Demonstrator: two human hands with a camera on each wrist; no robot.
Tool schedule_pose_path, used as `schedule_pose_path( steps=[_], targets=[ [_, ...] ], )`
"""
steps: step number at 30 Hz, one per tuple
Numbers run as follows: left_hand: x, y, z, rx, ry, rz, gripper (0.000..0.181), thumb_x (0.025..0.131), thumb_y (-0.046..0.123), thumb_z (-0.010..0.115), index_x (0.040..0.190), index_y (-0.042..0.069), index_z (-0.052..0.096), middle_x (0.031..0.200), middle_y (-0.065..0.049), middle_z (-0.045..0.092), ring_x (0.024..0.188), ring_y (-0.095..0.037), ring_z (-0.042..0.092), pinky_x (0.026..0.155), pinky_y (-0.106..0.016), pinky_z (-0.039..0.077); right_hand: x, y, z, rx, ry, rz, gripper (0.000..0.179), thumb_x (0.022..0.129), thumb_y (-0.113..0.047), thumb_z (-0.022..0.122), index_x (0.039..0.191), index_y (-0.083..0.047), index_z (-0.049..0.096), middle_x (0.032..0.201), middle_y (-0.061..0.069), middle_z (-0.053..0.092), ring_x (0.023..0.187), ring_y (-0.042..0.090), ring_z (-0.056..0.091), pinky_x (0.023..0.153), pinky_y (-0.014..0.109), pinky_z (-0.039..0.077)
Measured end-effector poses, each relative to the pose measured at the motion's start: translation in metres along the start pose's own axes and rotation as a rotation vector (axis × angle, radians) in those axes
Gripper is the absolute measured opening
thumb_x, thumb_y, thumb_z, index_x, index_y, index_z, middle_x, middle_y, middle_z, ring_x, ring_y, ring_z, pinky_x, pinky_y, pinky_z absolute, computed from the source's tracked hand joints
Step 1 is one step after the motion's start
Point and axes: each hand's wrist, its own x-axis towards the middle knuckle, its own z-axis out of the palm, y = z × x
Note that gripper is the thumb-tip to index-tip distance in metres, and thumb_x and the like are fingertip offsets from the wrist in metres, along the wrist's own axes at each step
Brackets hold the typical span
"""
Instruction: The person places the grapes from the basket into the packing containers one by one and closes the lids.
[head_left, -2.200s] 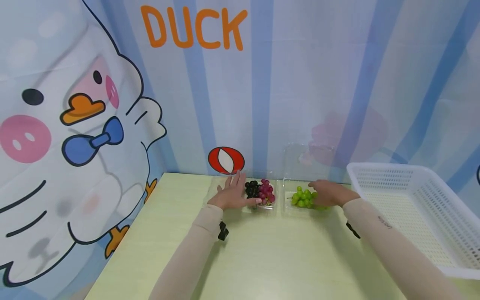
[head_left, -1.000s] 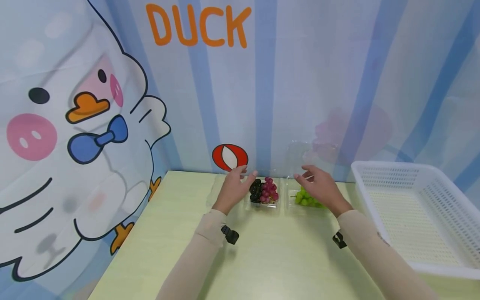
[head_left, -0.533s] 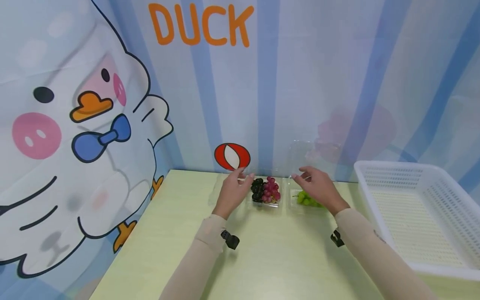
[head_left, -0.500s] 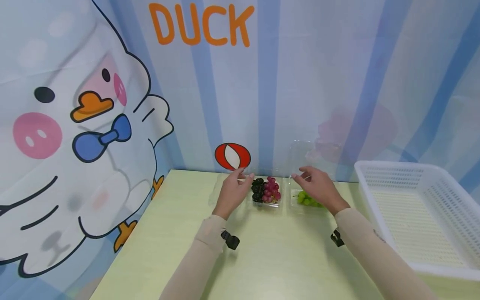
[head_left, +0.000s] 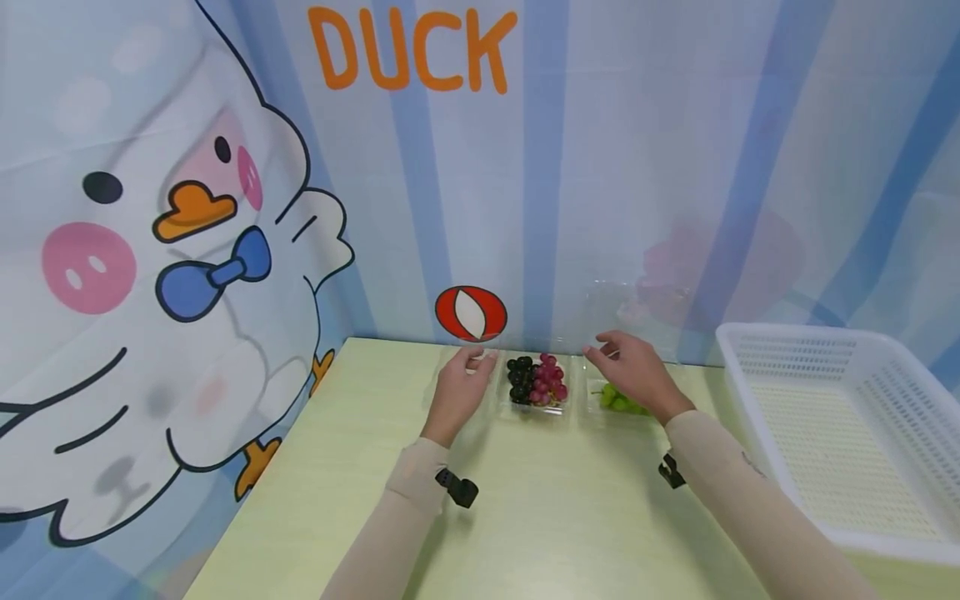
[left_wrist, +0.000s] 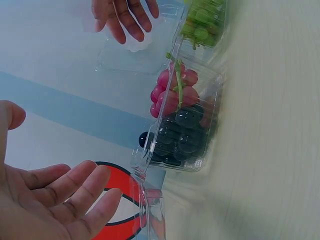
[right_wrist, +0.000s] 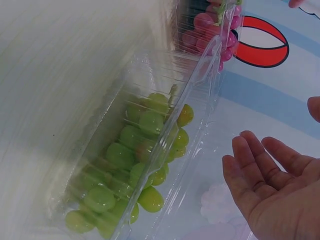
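At the back of the table, a clear plastic box (head_left: 555, 410) contains black grapes (head_left: 520, 379) on its left and red grapes (head_left: 550, 381) on its right. A second clear box (right_wrist: 192, 70) beside it holds green grapes (right_wrist: 142, 150), its lid (left_wrist: 117, 57) raised at the back. My left hand (head_left: 456, 392) hovers at the left of the black grapes, fingers relaxed and nothing in it. Over the green grapes is my right hand (head_left: 633, 373), bare too, hiding some of them in the head view. In both wrist views the fingers are loosely bent and apart from the fruit.
On the right stands a large white perforated plastic basket (head_left: 840, 454). A pale wooden table (head_left: 540, 517) carries everything. Behind it hangs a blue striped cloth (head_left: 622, 167) printed with a duck and the word DUCK.
Earlier my left hand lay spread by the black grapes and my right reached into the green ones. Both have since drawn up, empty; lately the left lowered slightly. The head view has shifted left.
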Motion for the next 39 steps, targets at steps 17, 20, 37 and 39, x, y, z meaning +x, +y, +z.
schedule_pose_path(
  steps=[17, 20, 37, 39],
  targets=[
    [-0.008, -0.014, -0.002, -0.19, -0.069, -0.167, 0.058, 0.101, 0.057, 0.051, 0.119, 0.005, 0.068, 0.099, -0.008, 0.072, 0.084, -0.021, 0.073, 0.069, -0.035, 0.06, 0.012, -0.009, 0.008, -0.007, -0.034, 0.01, 0.078, 0.1, -0.065, 0.046, 0.144, 0.0, 0.051, 0.131, 0.022, 0.064, 0.116, 0.037, 0.063, 0.098, 0.057, 0.051],
    [-0.009, -0.016, -0.003, -0.249, -0.089, -0.202, 0.06, 0.102, 0.057, 0.05, 0.123, 0.004, 0.067, 0.1, -0.009, 0.073, 0.084, -0.022, 0.074, 0.069, -0.037, 0.061, 0.014, -0.01, 0.01, -0.019, -0.04, 0.008, 0.079, 0.1, -0.065, 0.046, 0.144, 0.0, 0.051, 0.131, 0.022, 0.064, 0.116, 0.037, 0.063, 0.098, 0.057, 0.051],
    [-0.013, -0.03, -0.008, -0.431, -0.286, -0.372, 0.092, 0.094, 0.078, 0.041, 0.133, -0.003, 0.06, 0.114, -0.02, 0.074, 0.091, -0.031, 0.076, 0.074, -0.042, 0.062, 0.019, -0.013, 0.019, -0.019, -0.059, 0.027, 0.083, 0.099, -0.068, 0.044, 0.146, 0.002, 0.049, 0.132, 0.023, 0.063, 0.115, 0.038, 0.063, 0.098, 0.058, 0.05],
    [-0.014, -0.031, -0.009, -0.442, -0.298, -0.38, 0.094, 0.093, 0.079, 0.041, 0.134, -0.003, 0.06, 0.117, -0.021, 0.073, 0.093, -0.032, 0.076, 0.075, -0.043, 0.062, 0.019, -0.013, 0.02, -0.02, -0.059, 0.028, 0.084, 0.099, -0.068, 0.044, 0.145, 0.002, 0.049, 0.131, 0.022, 0.063, 0.115, 0.038, 0.063, 0.098, 0.058, 0.05]
  ],
)
